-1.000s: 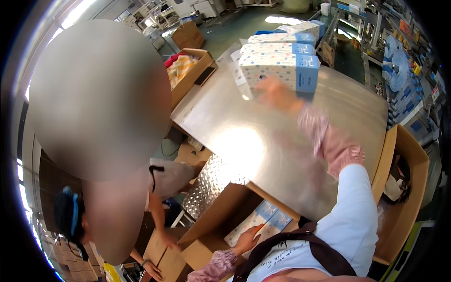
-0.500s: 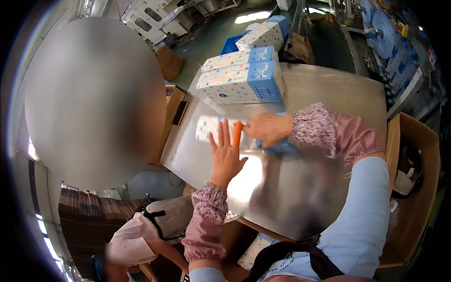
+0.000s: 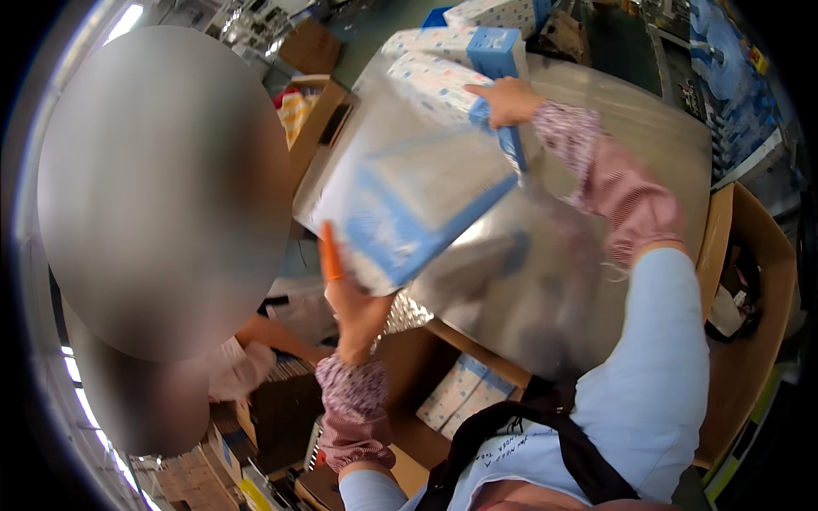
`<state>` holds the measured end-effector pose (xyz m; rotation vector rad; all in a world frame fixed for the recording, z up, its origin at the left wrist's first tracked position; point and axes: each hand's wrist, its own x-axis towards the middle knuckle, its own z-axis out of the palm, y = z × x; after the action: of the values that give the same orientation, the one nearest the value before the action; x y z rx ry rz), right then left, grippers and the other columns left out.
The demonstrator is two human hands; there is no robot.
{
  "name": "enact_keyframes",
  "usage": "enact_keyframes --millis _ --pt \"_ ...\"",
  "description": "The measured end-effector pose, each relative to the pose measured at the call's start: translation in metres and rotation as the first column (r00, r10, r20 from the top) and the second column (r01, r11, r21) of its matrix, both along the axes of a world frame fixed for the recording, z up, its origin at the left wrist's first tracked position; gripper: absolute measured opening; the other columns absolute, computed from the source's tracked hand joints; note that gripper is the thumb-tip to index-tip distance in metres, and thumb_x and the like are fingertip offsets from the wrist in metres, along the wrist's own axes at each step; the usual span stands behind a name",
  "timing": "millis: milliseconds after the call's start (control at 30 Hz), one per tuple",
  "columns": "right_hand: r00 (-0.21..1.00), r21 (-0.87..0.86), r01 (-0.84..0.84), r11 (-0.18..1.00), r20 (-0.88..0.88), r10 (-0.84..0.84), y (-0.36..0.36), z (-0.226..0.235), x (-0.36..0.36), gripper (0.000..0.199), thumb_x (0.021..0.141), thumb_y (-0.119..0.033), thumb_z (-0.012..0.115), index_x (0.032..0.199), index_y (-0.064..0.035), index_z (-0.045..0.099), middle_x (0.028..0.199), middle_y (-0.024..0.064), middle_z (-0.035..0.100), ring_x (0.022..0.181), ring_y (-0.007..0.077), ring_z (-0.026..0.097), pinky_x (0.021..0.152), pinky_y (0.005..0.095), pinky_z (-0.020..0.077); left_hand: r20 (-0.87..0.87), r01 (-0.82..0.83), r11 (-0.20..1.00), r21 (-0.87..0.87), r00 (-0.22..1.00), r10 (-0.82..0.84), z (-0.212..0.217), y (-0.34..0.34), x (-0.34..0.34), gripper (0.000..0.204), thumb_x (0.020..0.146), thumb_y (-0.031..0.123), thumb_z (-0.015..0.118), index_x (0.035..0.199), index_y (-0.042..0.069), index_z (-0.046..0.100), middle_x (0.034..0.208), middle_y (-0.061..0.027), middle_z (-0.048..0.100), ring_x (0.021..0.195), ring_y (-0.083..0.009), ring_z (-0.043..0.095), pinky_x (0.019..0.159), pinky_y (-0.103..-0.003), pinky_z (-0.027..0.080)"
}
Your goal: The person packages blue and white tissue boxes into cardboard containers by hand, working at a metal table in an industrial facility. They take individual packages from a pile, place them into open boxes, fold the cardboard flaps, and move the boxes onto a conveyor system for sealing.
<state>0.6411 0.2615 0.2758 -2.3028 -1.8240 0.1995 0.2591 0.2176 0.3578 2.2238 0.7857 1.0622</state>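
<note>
Above the steel table (image 3: 630, 145), my left hand (image 3: 354, 302) and right hand (image 3: 509, 100) clamp a blue-and-white wrapped pack (image 3: 417, 192), lifting; next, lower toward 6 o'clock.

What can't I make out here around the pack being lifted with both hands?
- Head view: the print on the blue-and-white pack is motion-blurred.
- The left hand is partly covered by the pack's lower edge; its grip cannot be judged.
- The right hand hides the pack's far corner.
- The metal table under the pack is hidden.
- Boxes in the carton are partly cut off by the table edge.
</note>
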Motion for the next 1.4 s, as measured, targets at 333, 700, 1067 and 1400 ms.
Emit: enact_keyframes --millis 333,700,1067,1400 --pt "0.986 -0.093 0.165 0.982 -0.018 -0.167 -0.169 0.007 -0.119 0.107 0.052 -0.016 0.076 0.144 -0.0303 0.023 0.111 0.0266 0.052 0.105 0.0389 0.053 0.084 0.0399 0.0451 -0.062 -0.169 0.876 -0.452 0.985 0.158 -0.021 -0.172 -0.272 0.09 0.064 0.03 0.078 0.138 0.003 0.033 0.109 -0.0206 0.059 0.101 -0.0346 0.055 0.089 -0.041 0.043" --pt "0.44 0.575 -0.529 0.624 -0.443 0.781 -0.234 0.107 -0.364 0.08 0.071 -0.023 0.078 0.14 -0.0114 0.037 0.097 0.0118 0.05 0.093 0.0271 0.05 0.092 0.0343 0.0385 -0.766 -0.305 0.854 -0.421 0.624 -0.154 -0.289 -0.144 -0.273 0.072 0.086 0.054 0.049 0.14 0.009 0.03 0.12 -0.0277 0.053 0.103 -0.0374 0.057 0.09 -0.042 0.044" --pt "0.209 -0.009 -0.977 0.211 -0.175 0.962 -0.159 -0.284 -0.498 0.063 0.075 -0.044 0.063 0.134 -0.0398 0.042 0.122 0.0254 0.048 0.112 0.0462 0.044 0.094 0.0545 0.0369 -0.709 -0.217 0.731 -0.647 0.525 -0.472 -0.323 -0.206 -0.273 0.073 0.083 0.066 0.039 0.143 0.028 0.025 0.124 -0.0316 0.047 0.115 -0.0417 0.048 0.097 -0.046 0.038" --pt "0.758 0.341 -0.218 0.914 -0.531 0.379 -0.195 -0.027 -0.25 0.037 0.077 -0.026 0.061 0.107 -0.0038 0.064 0.095 0.018 0.066 0.085 0.0336 0.062 0.076 0.0432 0.0499 -0.712 -0.261 0.749 -0.609 0.595 -0.371 -0.324 -0.213 -0.262 0.076 0.083 0.061 0.046 0.143 0.018 0.027 0.115 -0.0308 0.051 0.108 -0.0425 0.051 0.091 -0.047 0.041"
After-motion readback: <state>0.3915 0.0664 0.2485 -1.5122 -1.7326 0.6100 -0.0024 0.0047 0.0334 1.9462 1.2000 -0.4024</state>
